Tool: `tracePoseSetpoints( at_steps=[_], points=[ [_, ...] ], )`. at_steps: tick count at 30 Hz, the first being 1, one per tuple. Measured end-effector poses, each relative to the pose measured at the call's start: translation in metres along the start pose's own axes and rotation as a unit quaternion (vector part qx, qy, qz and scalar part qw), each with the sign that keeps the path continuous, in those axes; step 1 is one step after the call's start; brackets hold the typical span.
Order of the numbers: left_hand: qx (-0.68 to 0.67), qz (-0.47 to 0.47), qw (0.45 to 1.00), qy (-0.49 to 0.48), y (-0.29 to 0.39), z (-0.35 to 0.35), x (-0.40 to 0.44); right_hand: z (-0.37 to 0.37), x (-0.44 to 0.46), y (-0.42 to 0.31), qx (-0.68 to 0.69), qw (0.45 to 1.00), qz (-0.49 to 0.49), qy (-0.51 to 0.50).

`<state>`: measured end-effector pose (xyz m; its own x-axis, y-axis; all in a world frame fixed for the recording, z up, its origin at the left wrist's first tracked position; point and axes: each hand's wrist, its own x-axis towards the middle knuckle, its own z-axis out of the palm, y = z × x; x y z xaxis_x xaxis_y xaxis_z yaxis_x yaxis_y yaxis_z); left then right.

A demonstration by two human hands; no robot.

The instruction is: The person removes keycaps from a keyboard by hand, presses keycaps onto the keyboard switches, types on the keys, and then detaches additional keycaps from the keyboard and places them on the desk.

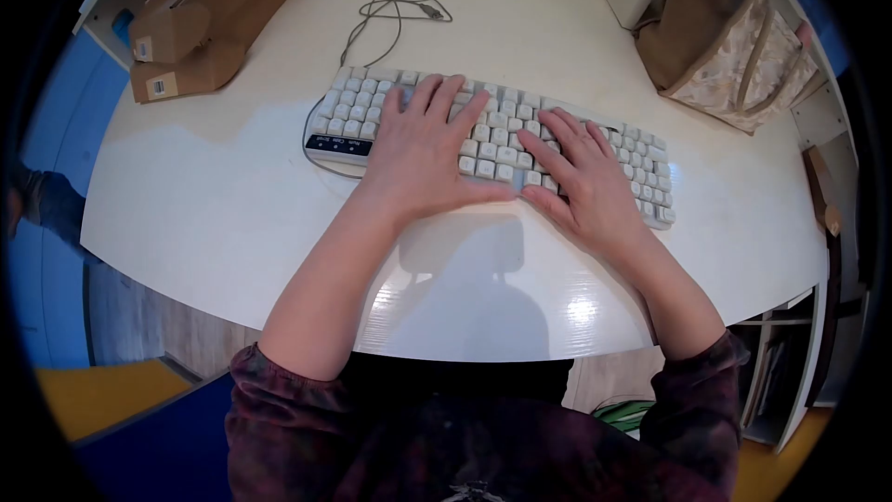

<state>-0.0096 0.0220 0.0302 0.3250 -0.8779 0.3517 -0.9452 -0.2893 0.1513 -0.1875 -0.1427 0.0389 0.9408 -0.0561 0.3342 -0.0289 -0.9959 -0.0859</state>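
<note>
A white computer keyboard (506, 153) lies at a slight slant on the white desk, its dark indicator strip (340, 146) at the near left corner. My left hand (418, 144) rests on the left-middle part of the keys, fingers spread and thumb stretched out to the right along the near edge. On the right-middle part lies my right hand (585, 172), its fingers apart and its thumb near the left thumb. Neither hand grips anything. Both palms cover some of the keys.
A thin grey cable (395, 9) lies in loose loops behind the keyboard. Brown paper bags (209, 23) stand at the back left. A brown and patterned bag (729, 56) leans at the back right. The desk (465, 316) has a curved front edge. Shelves (776, 372) stand lower right.
</note>
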Motion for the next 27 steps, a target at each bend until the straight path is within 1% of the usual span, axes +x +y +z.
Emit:
tracePoseSetpoints(
  at_steps=[4,7,13,16,27],
  points=[
    [0.013,0.054,0.998,0.007,-0.003,0.002,0.003,0.003,-0.002,-0.002,0.0,1.0,-0.001,0.029],
    [-0.009,0.06,0.998,-0.018,-0.002,0.003,0.005,0.006,-0.004,-0.003,-0.006,0.999,0.001,0.041],
    [-0.003,0.061,0.998,-0.03,-0.001,0.002,0.005,0.012,-0.005,-0.004,-0.037,0.997,-0.012,0.059],
    [-0.002,0.078,0.997,0.014,-0.002,0.01,0.005,0.014,-0.004,-0.005,-0.048,0.996,-0.019,0.073],
    [0.024,0.082,0.996,0.028,-0.001,0.021,0.007,0.021,-0.004,-0.004,-0.079,0.988,-0.052,0.121]
  ],
)
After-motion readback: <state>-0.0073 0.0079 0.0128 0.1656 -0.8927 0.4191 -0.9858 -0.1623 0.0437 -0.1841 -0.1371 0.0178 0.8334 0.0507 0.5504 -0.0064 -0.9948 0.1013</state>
